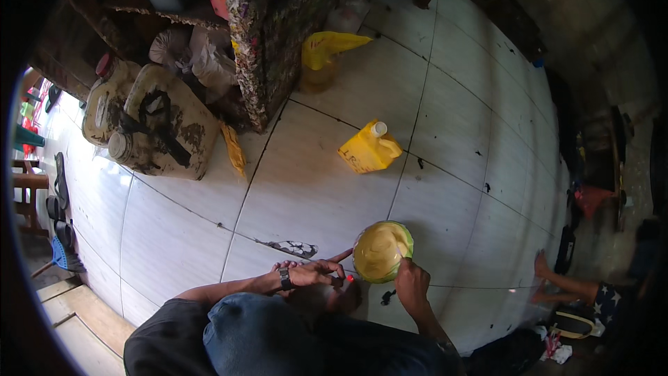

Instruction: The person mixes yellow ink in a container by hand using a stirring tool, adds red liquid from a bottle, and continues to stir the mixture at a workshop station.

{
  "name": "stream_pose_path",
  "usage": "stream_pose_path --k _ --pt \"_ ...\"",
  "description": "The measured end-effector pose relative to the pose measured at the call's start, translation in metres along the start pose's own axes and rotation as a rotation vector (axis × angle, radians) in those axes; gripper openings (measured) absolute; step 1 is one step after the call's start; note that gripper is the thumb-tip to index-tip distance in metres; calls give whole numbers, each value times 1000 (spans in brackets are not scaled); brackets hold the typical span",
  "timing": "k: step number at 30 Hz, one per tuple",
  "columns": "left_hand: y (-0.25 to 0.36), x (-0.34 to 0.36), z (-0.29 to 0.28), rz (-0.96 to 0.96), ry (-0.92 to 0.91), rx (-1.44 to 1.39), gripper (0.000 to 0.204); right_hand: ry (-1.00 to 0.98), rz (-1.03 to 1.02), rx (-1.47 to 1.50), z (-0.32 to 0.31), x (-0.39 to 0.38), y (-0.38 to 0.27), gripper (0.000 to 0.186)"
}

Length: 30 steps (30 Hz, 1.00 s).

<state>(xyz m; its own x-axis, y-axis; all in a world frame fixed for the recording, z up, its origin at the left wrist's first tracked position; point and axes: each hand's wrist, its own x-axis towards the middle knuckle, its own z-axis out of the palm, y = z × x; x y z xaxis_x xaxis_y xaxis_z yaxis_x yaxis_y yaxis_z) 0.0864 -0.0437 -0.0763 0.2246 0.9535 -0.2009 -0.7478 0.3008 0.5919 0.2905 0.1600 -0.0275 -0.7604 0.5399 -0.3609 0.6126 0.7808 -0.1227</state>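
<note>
A round bowl (381,251) with a greenish rim stands low over the tiled floor in front of me, holding a thick, creamy yellow mix with swirl marks. My right hand (413,280) is closed at its right rim; a pale, thin piece shows by the fingers, but what they grip is mostly hidden. My left hand (319,273), with a dark watch (285,278) on the wrist, lies left of the bowl with a finger stretched toward the rim. A small red glow shows by its fingertips. Beyond the bowl stands a yellow jerrycan (369,150) with a white cap.
Large stained jerrycans (177,118) stand at the left, beside a paint-crusted shelf (254,49). A yellow plastic bag (325,49) lies by its base. Another person's leg (567,280) rests at the right. Sandals (61,181) and a blue broom (64,254) are at the far left.
</note>
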Motion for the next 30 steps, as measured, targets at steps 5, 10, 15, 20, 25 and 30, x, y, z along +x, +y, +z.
stream_pose_path --k 5,10,15,20,25,30 --pt "-24 10 -16 -65 -14 153 15 -39 -57 -69 11 -14 -10 11" --pt "-32 6 -20 -11 -7 87 15 -19 97 -187 -1 -7 -9 8" --pt "-41 2 -25 -96 7 11 20 157 -169 -105 -3 2 -17 4" --pt "-56 9 -28 -6 -28 99 26 88 -200 -314 -2 -15 -7 20" --pt "-51 14 -18 -48 -109 56 28 290 -428 -328 -46 39 15 35" --pt "-48 17 -14 -177 -89 -135 29 65 -204 -159 -36 17 56 19"
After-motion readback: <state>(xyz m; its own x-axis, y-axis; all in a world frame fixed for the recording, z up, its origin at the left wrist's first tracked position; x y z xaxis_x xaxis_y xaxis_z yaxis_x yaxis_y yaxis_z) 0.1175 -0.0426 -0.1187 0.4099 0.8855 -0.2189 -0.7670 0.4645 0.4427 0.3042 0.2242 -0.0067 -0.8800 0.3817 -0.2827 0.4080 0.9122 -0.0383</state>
